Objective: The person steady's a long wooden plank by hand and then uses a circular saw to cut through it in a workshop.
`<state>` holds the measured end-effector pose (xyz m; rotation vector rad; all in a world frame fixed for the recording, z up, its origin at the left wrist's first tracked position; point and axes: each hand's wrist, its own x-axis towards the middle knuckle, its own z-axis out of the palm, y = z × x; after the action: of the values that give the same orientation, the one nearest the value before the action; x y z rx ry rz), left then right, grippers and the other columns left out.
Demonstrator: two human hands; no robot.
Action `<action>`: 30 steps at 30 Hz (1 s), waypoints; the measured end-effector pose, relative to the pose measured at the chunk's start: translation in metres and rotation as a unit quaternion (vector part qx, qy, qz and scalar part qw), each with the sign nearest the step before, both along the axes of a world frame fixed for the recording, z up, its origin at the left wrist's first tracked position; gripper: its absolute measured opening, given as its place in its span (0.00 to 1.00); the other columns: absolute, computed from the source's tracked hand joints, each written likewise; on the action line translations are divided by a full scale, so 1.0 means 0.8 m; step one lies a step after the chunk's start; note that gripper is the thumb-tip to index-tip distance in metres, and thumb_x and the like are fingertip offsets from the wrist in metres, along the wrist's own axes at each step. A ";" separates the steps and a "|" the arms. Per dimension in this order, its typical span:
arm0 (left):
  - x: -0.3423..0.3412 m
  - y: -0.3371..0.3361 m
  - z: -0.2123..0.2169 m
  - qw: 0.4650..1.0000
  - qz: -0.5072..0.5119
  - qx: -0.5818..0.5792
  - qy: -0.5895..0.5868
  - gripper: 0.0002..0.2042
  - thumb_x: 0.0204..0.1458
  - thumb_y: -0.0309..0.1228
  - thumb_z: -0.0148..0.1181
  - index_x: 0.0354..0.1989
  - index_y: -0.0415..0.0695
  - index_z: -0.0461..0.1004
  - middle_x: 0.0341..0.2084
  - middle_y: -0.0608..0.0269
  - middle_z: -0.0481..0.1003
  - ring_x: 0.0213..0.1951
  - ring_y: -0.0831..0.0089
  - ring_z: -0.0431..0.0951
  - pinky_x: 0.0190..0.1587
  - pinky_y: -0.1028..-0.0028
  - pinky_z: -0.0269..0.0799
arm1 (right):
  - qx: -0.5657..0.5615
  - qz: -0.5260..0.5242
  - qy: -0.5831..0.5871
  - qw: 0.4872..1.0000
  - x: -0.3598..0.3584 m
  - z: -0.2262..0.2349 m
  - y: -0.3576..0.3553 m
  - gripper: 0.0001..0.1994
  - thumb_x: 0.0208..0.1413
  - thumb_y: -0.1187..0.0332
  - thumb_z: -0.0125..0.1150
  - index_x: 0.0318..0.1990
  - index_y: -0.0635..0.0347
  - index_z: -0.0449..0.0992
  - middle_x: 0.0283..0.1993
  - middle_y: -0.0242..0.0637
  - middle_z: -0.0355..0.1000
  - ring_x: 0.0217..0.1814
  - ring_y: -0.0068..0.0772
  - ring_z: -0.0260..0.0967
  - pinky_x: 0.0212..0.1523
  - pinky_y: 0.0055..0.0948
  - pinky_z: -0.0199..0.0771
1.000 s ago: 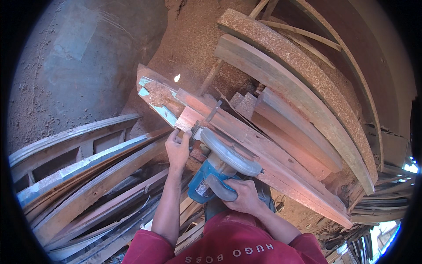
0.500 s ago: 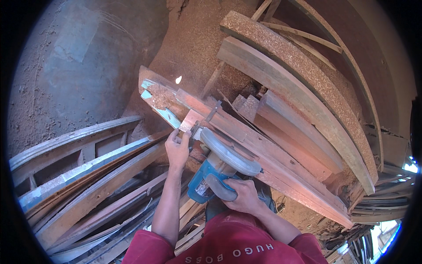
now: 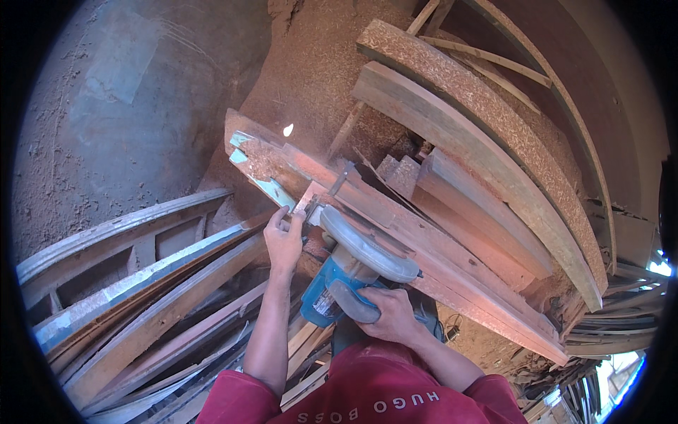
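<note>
My right hand (image 3: 390,311) is wrapped round the rear handle of a circular saw (image 3: 340,286) with a blue body and a grey metal blade guard. The saw rests on a long dusty wooden beam (image 3: 452,265), and the guard covers its blade. A narrow metal guide bar (image 3: 341,179) sticks out from the front of the saw over the wood. My left hand (image 3: 284,237) is closed by the saw's front end, thumb and fingertips pinched at the beam's near edge. What lies between those fingers is hidden. Beside them shows a pale pink patch of fresh wood (image 3: 308,196).
Flaking turquoise paint marks the beam's far left end (image 3: 240,145). Curved thick timbers (image 3: 480,134) and a shorter block (image 3: 480,212) lie beyond it. Several long boards (image 3: 162,304) are stacked at the left. Sawdust (image 3: 318,71) covers the ground; a grey slab (image 3: 141,120) lies far left.
The saw and both hands have crept slightly up and left along the beam. The pale patch in front of the saw now shows narrower. Both hands keep their places on and beside the saw.
</note>
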<state>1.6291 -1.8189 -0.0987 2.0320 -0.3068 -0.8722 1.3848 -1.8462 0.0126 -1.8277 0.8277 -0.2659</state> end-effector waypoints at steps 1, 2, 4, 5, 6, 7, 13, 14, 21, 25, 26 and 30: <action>0.001 -0.001 0.001 1.000 -0.001 0.005 0.003 0.28 0.55 0.36 0.66 0.57 0.24 0.71 0.16 0.73 0.68 0.21 0.85 0.65 0.25 0.78 0.62 | 0.000 -0.001 -0.002 1.000 0.002 0.000 0.000 0.16 0.41 0.70 0.73 0.39 0.61 0.79 0.31 0.42 0.76 0.31 0.48 0.78 0.32 0.36 0.78; 0.003 -0.001 0.003 1.000 -0.001 0.005 0.003 0.28 0.55 0.36 0.66 0.57 0.24 0.71 0.16 0.73 0.68 0.21 0.85 0.65 0.25 0.78 0.62 | -0.001 -0.001 -0.004 1.000 0.003 0.000 0.000 0.16 0.41 0.70 0.73 0.39 0.61 0.79 0.31 0.43 0.76 0.31 0.48 0.78 0.32 0.36 0.78; 0.007 -0.001 0.005 1.000 -0.012 0.014 -0.002 0.28 0.55 0.36 0.66 0.57 0.24 0.71 0.16 0.73 0.68 0.21 0.85 0.65 0.25 0.78 0.62 | 0.001 0.000 -0.001 1.000 0.006 0.000 -0.001 0.16 0.41 0.70 0.73 0.39 0.61 0.79 0.31 0.43 0.76 0.31 0.48 0.78 0.32 0.36 0.78; 0.009 -0.001 0.005 1.000 -0.012 0.014 -0.002 0.28 0.55 0.36 0.66 0.57 0.24 0.71 0.16 0.73 0.68 0.21 0.85 0.65 0.25 0.78 0.62 | 0.003 0.001 0.001 1.000 0.007 0.000 -0.001 0.16 0.41 0.70 0.73 0.40 0.62 0.79 0.32 0.43 0.76 0.32 0.48 0.78 0.32 0.36 0.78; 0.010 -0.002 0.005 1.000 -0.011 0.012 -0.001 0.28 0.55 0.35 0.66 0.57 0.24 0.71 0.16 0.73 0.68 0.21 0.85 0.65 0.25 0.78 0.62 | 0.003 0.001 0.001 1.000 0.009 0.000 -0.001 0.16 0.41 0.70 0.73 0.40 0.62 0.79 0.32 0.43 0.76 0.32 0.48 0.78 0.32 0.36 0.78; 0.011 -0.002 0.005 1.000 -0.010 0.010 -0.001 0.28 0.55 0.35 0.66 0.57 0.24 0.71 0.16 0.73 0.68 0.21 0.85 0.65 0.25 0.78 0.61 | -0.001 -0.001 0.001 1.000 0.010 -0.001 -0.001 0.16 0.41 0.70 0.73 0.40 0.62 0.79 0.32 0.44 0.77 0.32 0.48 0.78 0.33 0.36 0.78; 0.018 -0.007 0.011 1.000 -0.012 0.013 -0.009 0.27 0.55 0.34 0.66 0.57 0.24 0.71 0.16 0.72 0.68 0.21 0.85 0.65 0.25 0.78 0.61 | -0.003 0.003 0.001 1.000 0.017 -0.001 -0.003 0.18 0.41 0.70 0.73 0.42 0.63 0.79 0.34 0.45 0.78 0.33 0.49 0.79 0.34 0.36 0.79; 0.019 -0.007 0.012 1.000 -0.012 0.013 -0.009 0.27 0.55 0.34 0.66 0.57 0.24 0.71 0.16 0.72 0.68 0.21 0.85 0.65 0.25 0.78 0.61 | 0.002 0.006 0.004 1.000 0.018 -0.001 -0.003 0.18 0.40 0.70 0.73 0.42 0.63 0.79 0.34 0.45 0.78 0.33 0.49 0.79 0.34 0.36 0.79; 0.031 -0.006 0.008 1.000 -0.015 0.011 -0.016 0.23 0.58 0.33 0.63 0.55 0.25 0.73 0.23 0.66 0.75 0.24 0.84 0.69 0.27 0.79 0.64 | 0.020 0.011 0.020 1.000 0.024 -0.006 -0.001 0.21 0.40 0.67 0.72 0.45 0.60 0.79 0.41 0.44 0.79 0.39 0.50 0.79 0.38 0.42 0.79; 0.035 -0.011 0.011 1.000 -0.010 0.011 -0.014 0.27 0.55 0.35 0.66 0.56 0.24 0.72 0.15 0.72 0.68 0.20 0.85 0.64 0.25 0.78 0.61 | 0.027 0.012 0.025 0.999 0.030 -0.007 -0.002 0.21 0.40 0.67 0.72 0.46 0.59 0.79 0.41 0.44 0.80 0.39 0.50 0.78 0.37 0.42 0.78; 0.036 -0.010 0.008 1.000 -0.010 0.011 -0.014 0.27 0.55 0.35 0.66 0.56 0.24 0.72 0.15 0.72 0.68 0.20 0.85 0.64 0.25 0.78 0.61 | 0.025 0.010 0.024 0.999 0.031 -0.007 -0.003 0.21 0.40 0.66 0.72 0.46 0.59 0.78 0.40 0.44 0.79 0.39 0.50 0.78 0.37 0.42 0.78; 0.043 -0.009 0.000 1.000 -0.002 0.000 -0.011 0.26 0.55 0.34 0.66 0.56 0.25 0.73 0.15 0.73 0.68 0.20 0.85 0.64 0.25 0.78 0.61 | 0.030 0.018 0.023 0.999 0.038 -0.006 -0.006 0.21 0.40 0.66 0.72 0.46 0.59 0.78 0.40 0.44 0.79 0.39 0.50 0.78 0.37 0.43 0.78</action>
<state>1.6638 -1.8258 -0.0983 2.0418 -0.3223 -0.8531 1.4148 -1.8511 0.0081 -1.7964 0.8248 -0.1738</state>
